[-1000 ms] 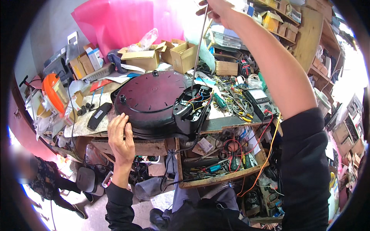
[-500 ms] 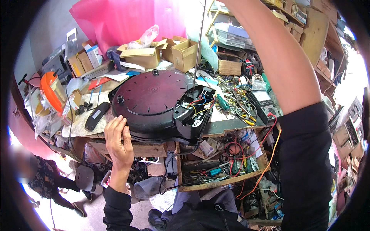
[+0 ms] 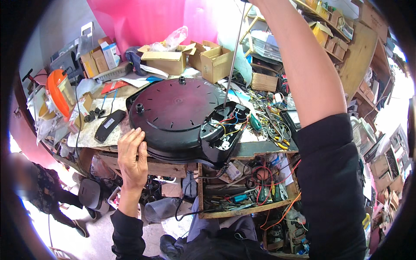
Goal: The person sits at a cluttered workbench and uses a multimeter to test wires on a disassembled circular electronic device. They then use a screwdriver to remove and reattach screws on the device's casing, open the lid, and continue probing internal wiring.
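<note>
1. The appliance (image 3: 177,104), black with a dark red round base facing up, lies on the desk (image 3: 251,149), close to the middle of its near edge.
2. Its long axis runs from the round base at the left to an uncovered compartment (image 3: 234,123) with loose wires (image 3: 223,125) at the right, nearer the desk's near edge.
3. The left hand (image 3: 133,160) is in front of the near edge, its fingertips touching the appliance's near left side; the fingers are loosely extended and grasp nothing.
4. A thin rod (image 3: 236,56) stands steeply, its top leaning right, its lower end at the compartment's far left corner. From the left fingers, that end lies right and farther off.
5. The right forearm (image 3: 312,82) reaches up past the rod; the right hand lies beyond the upper edge of view, so I cannot tell what its fingers do.
6. A black cover (image 3: 109,125) lies left of the appliance; a green tool handle (image 3: 255,123) is just right of the compartment. Below the near edge, a drawer (image 3: 249,211) stands open.
</note>
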A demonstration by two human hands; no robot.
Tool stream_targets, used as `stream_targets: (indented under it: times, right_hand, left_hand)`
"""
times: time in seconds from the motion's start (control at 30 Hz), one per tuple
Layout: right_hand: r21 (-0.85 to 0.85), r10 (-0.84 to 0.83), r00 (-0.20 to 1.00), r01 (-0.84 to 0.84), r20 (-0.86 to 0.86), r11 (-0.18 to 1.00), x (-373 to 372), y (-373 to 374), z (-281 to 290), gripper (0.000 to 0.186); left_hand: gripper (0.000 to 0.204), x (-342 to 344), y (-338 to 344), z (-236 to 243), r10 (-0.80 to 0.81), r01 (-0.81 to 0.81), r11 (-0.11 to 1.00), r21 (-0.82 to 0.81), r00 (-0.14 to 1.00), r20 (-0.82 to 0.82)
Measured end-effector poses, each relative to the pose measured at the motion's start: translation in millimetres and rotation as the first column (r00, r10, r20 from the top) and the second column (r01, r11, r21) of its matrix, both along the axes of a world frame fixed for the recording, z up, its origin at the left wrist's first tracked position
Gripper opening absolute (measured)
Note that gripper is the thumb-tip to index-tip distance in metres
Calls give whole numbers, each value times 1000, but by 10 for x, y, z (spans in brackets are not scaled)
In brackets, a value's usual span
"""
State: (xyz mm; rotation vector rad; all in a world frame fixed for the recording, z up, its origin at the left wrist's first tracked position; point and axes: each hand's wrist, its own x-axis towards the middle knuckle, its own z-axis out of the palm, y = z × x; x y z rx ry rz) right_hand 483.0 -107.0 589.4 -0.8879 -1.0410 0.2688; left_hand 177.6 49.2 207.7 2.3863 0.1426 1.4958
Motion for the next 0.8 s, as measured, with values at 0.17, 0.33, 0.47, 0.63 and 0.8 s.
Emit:
stream_targets:
  times: [0.17, 0.33, 0.47, 0.63, 0.8]
  right_hand:
    - [-420, 311, 912, -180, 267, 890, -292, -231, 149, 38]
    - [-153, -80, 161, 984, 984, 90, -788, -363, 500, 40]
    - [-588, 178, 562, 747, 808, 311, -722, -471, 815, 31]
    - [-528, 180, 505, 841, 844, 115, -1063, -641, 740, 29]
    - [-638, 240, 630, 768, 739, -51, -1019, -612, 965, 20]
  left_hand:
    - [21, 23, 1, 42, 1, -1, 1000, -17, 1000, 1]
    - [21, -35, -3, 32, 8, -8, 1000, -10, 1000, -3]
    - [22, 20, -34, 24, 0, 0, 1000, -13, 1000, -3]
    - [23, -17, -23, 1, 20, -20, 1000, -6, 1000, -2]
    - [23, 19, -28, 16, 14, -14, 1000, -7, 1000, 4]
